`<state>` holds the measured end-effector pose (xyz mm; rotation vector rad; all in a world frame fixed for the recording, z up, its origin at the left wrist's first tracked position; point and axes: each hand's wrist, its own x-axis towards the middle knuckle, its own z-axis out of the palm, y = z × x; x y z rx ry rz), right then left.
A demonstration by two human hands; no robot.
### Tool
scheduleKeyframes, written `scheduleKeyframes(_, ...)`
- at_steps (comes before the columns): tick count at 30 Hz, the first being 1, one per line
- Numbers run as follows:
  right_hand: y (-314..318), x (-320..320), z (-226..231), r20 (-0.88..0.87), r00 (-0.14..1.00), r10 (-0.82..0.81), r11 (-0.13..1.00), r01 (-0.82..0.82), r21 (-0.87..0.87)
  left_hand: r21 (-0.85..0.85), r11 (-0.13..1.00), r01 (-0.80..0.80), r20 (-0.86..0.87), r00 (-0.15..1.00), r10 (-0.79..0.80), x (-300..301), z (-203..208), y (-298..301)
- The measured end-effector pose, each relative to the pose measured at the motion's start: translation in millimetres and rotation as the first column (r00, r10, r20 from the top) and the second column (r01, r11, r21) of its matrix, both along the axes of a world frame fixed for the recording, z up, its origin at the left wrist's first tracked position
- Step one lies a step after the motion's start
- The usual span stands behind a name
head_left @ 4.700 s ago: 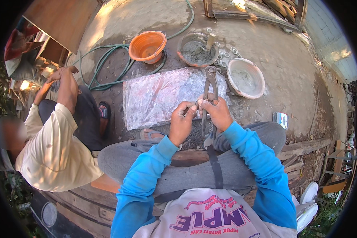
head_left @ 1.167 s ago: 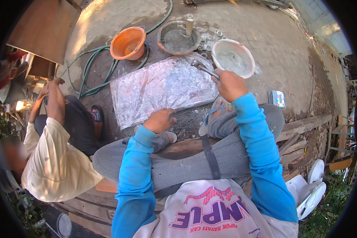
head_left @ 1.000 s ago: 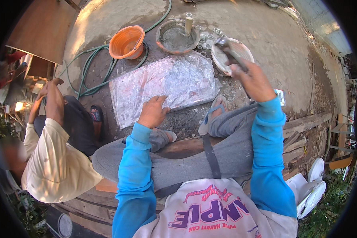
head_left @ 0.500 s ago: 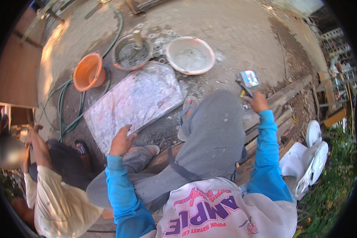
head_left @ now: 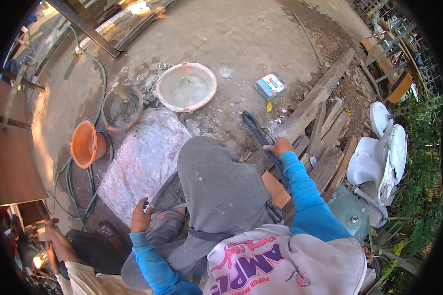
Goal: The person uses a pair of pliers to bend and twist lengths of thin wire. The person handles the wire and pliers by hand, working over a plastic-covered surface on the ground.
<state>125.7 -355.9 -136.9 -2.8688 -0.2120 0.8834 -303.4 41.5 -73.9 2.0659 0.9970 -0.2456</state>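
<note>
My right hand is closed around a long dark strip, which looks like folded rubber or cloth. One end of the strip points toward the ground ahead, and the other trails back beside my thigh. My left hand hangs over my lower leg with its fingers apart and nothing in it. The nearest thing to it is a plastic-covered slab, blotched white and pink. Past the strip stands a clear plastic jug with a blue and white label.
An orange bucket, a basin of grey mortar and a pale basin stand ahead, with several small rings near them. Wooden planks and a white toilet bowl lie right. A coworker sits at left.
My view has swung to the right. My right hand has drawn back from beside the jug with the dark strip, now stretched out longer. My left hand remains apart from the slab.
</note>
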Motion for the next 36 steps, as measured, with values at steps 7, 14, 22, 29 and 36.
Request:
scheduleKeyframes(7, 4, 1, -51, -0.010, 0.994, 0.105, 0.992, -0.105, -0.075, 0.014, 0.999, 0.046, 0.156, 0.987, -0.048, 32, 10, -5)
scheduleKeyframes(14, -2, -35, -27, 0.173, 0.968, 0.180, 0.956, -0.213, 0.202, -0.004, 1.000, 0.006, 0.449, 0.893, -0.004, 139, 29, -24)
scheduleKeyframes(22, 49, -64, 90, 0.394, 0.869, 0.298, 0.766, -0.464, 0.445, 0.117, 0.992, 0.054, 0.557, 0.823, -0.111, 264, 82, -24)
scheduleKeyframes(29, 63, -69, 116, 0.542, 0.798, 0.261, 0.639, -0.564, 0.523, 0.329, 0.940, 0.087, 0.624, 0.727, -0.286, 277, 111, -25)
scheduleKeyframes(36, 64, -70, 118, 0.554, 0.791, 0.261, 0.617, -0.578, 0.534, 0.445, 0.895, 0.021, 0.686, 0.634, -0.356, 270, 112, -29)
